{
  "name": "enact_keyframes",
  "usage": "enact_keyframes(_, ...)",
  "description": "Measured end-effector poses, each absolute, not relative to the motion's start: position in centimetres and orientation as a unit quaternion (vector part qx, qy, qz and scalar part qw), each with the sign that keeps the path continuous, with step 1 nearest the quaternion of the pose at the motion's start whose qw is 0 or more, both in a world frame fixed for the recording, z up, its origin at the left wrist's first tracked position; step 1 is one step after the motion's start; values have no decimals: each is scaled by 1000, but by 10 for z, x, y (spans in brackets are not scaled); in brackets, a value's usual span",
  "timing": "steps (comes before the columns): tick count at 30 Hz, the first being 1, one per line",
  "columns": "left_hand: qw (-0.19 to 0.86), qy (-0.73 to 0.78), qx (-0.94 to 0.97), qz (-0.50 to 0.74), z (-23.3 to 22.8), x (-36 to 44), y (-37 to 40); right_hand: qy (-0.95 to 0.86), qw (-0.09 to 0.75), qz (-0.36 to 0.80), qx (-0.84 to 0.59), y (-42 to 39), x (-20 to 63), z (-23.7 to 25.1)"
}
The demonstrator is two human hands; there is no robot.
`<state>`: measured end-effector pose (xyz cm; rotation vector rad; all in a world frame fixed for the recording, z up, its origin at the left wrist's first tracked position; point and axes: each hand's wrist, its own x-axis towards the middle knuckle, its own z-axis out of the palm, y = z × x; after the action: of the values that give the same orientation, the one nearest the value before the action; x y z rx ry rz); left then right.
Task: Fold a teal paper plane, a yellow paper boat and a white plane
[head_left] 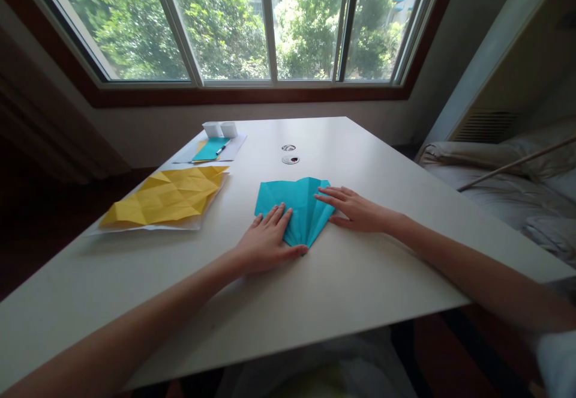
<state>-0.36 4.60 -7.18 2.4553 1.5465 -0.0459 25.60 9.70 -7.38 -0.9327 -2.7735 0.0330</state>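
A turquoise sheet of paper point(302, 206), creased in lines that fan out from its near corner, lies on the white table. My left hand point(270, 243) rests on its left side with fingers spread, the thumb lying by the near corner. On the right edge of the paper my right hand point(353, 209) lies flat, its fingers stretched over the upper right part. Both palms face down, and parts of the sheet are hidden under them.
To the left, a creased yellow paper point(168, 197) lies on white sheets. Farther back are a turquoise sheet point(210, 149), a pen point(224, 146) and two small white boxes point(219, 129). Two round flat pieces point(290, 159) sit beyond the paper. The table's front edge point(288, 350) is near me.
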Motion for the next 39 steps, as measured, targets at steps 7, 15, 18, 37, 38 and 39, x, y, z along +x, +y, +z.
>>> enact_keyframes(7,105,517,848,52,-69,-3,42,-978,69,-14,-194,76,241,-64)
enact_keyframes(15,53,471,878,64,-61,-13,51,-971,72,-18,-225,65,234,-56)
enact_keyframes(18,18,468,881,64,-60,-15,53,-978,85,46,-182,60,232,-51)
enact_keyframes(37,-8,384,922,41,-55,-11,48,-974,86,56,-203,75,233,-62)
enact_keyframes(38,-13,393,919,37,-54,-10,46,-975,85,47,-201,74,233,-62)
enact_keyframes(39,-18,403,914,35,-53,-10,45,-976,84,34,-198,72,232,-62)
